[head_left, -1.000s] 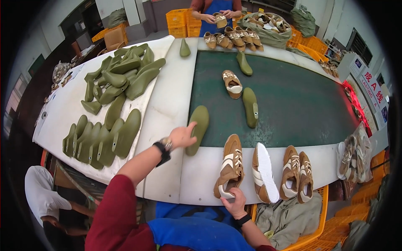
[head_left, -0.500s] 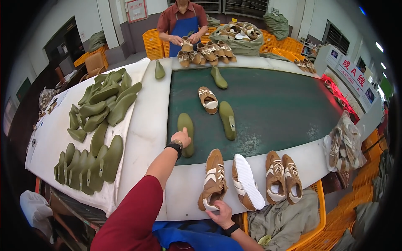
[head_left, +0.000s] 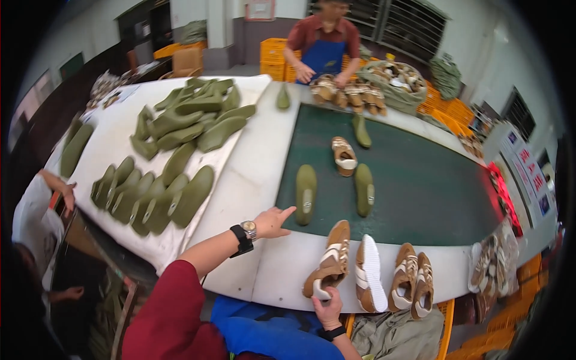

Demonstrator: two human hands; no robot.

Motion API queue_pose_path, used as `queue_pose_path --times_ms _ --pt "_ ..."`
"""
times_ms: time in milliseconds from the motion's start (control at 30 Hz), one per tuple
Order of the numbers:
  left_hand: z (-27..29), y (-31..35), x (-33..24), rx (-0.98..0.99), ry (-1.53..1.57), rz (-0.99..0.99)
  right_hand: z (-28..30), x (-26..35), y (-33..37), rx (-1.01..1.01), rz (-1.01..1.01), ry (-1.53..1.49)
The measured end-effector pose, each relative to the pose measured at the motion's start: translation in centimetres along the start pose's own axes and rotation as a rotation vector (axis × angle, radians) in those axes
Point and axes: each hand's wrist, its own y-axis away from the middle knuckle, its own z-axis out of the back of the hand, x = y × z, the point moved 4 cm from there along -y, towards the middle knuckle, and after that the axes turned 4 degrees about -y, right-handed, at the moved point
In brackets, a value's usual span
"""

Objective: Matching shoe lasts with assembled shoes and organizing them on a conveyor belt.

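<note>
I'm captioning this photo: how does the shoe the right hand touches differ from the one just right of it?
The touched shoe shows its laces and opening; the neighbouring shoe lies on its side, white sole showing. The right hand is at the touched shoe's heel, while no hand touches the neighbouring shoe. Both are brown and white.

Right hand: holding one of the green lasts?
No, the right hand has its fingers at the heel of a brown-and-white shoe, and the green lasts lie apart from it.
</note>
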Motion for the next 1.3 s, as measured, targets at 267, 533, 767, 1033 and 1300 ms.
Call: queue_pose_path --times_ms 267,533,767,1033,1300 --pt "5.3 17.6 19.4 -0.486 -0.339 0.761 0.3 0.1 -0.4 0.007 -0.094 -0.012" --pt "2.4 19.5 19.4 -0.601 0.014 0.812 -0.4 -0.4 -0.3 0.048 -0.101 -0.038" --pt "1.7 19.9 12.6 -0.538 0.124 0.551 -0.1 -1.5 0.2 0.056 -0.079 -0.002" --pt "6.3 30.5 29.4 -0.682 0.103 0.973 0.2 -1.3 0.8 0.045 -0.111 -0.022" --pt "6.7 30.0 34.0 -0.516 -0.023 1.082 0.0 0.1 -0.6 0.000 -0.115 -0.066"
